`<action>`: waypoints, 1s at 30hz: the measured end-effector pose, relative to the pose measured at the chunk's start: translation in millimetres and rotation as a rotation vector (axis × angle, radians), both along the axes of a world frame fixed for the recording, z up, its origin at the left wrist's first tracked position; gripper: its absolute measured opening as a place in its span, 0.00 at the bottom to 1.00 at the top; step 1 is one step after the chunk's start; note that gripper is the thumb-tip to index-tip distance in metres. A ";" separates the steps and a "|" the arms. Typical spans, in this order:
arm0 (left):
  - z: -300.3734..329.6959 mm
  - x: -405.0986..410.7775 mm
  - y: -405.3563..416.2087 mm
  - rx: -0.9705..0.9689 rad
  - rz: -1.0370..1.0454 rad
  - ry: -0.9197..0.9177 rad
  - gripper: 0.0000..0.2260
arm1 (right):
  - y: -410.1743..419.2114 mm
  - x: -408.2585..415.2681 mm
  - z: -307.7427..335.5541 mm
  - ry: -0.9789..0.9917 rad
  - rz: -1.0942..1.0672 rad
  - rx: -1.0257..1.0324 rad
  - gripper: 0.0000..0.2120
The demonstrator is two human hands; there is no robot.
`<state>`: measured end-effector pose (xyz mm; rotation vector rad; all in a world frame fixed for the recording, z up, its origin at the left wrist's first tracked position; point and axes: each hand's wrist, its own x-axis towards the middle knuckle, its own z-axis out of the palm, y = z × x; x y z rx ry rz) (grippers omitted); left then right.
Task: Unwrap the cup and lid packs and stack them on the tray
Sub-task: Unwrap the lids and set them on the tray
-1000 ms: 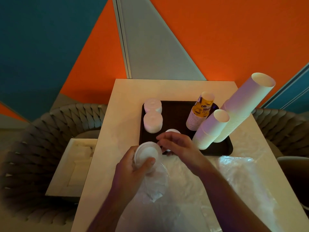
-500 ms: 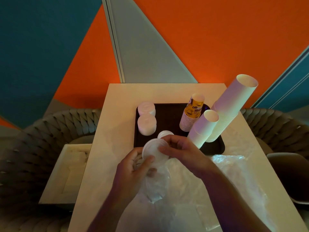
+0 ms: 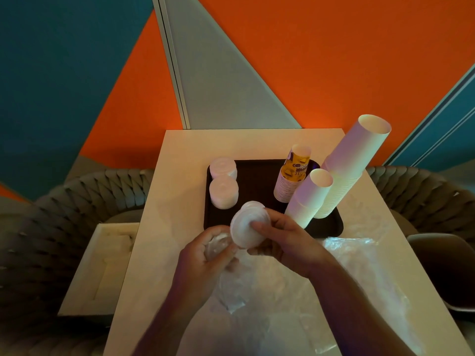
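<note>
two hands work over the near half of the desk [image 3: 180, 150], w/ loose clear plastic wrap [image 3: 354, 265] spread across the near and right parts of its top. left hand [image 3: 205, 260]: fingers curled round a crumpled clear sleeve of wrap [image 3: 217, 246], the tail of which hangs down toward the desk. right hand [image 3: 285, 240]: thumb and fingers pinch the white lid stack [image 3: 248, 231], thumb pressed on the top lid's face; stack is tilted, held off the desk just at the near-left corner of the dark tray [image 3: 257, 176], its lower end touching the sleeve in the left hand. behind it, a further white lid [image 3: 253, 203] peeks out over the tray; whether it rests on the tray can't be told. on the tray, left side: 2 short white lid stacks, near one [image 3: 223, 192] and far one [image 3: 223, 167], touching or nearly so. right side: short white cup stack [image 3: 308, 199], printed yellow cup stack [image 3: 291, 176] behind it, and tall white cup stack [image 3: 352, 165] furthest right, at the tray's right edge; all 3 upright, appearing to lean outward in the wide-angle view. left of the desk, lower: a pale shallow box [image 3: 100, 268] on a woven grey seat [image 3: 59, 201]. far: orange, teal and grey wall panels [image 3: 308, 60].
</note>
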<state>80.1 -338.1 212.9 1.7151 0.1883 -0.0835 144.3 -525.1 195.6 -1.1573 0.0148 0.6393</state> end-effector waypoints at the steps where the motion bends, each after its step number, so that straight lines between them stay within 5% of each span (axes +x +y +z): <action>1: -0.2 -0.4 1.5 -0.003 0.005 0.006 0.08 | -0.6 0.9 -2.0 0.045 -0.054 0.049 0.16; 4: -1.6 -2.1 6.2 0.016 0.025 0.021 0.08 | -4.9 9.1 -16.8 0.164 -0.276 0.090 0.13; 6: -2.7 -3.1 9.6 0.039 0.037 0.022 0.08 | -7.3 18.1 -32.6 0.140 -0.404 -0.075 0.10; 10: -4.7 -5.0 15.5 0.093 0.046 0.024 0.07 | -7.9 37.4 -54.0 -0.294 -0.442 -0.694 0.13; 13: -5.8 -8.5 21.4 0.109 0.060 0.043 0.07 | -5.3 51.0 -64.6 -0.688 -0.309 -0.946 0.16; 16: -5.1 -11.6 25.6 0.101 0.081 0.058 0.09 | -2.8 61.1 -83.0 -0.862 -0.203 -1.140 0.16; 30: -6.2 -11.6 35.5 0.092 0.130 0.098 0.08 | 5.6 49.7 -113.2 -0.906 0.008 -1.450 0.23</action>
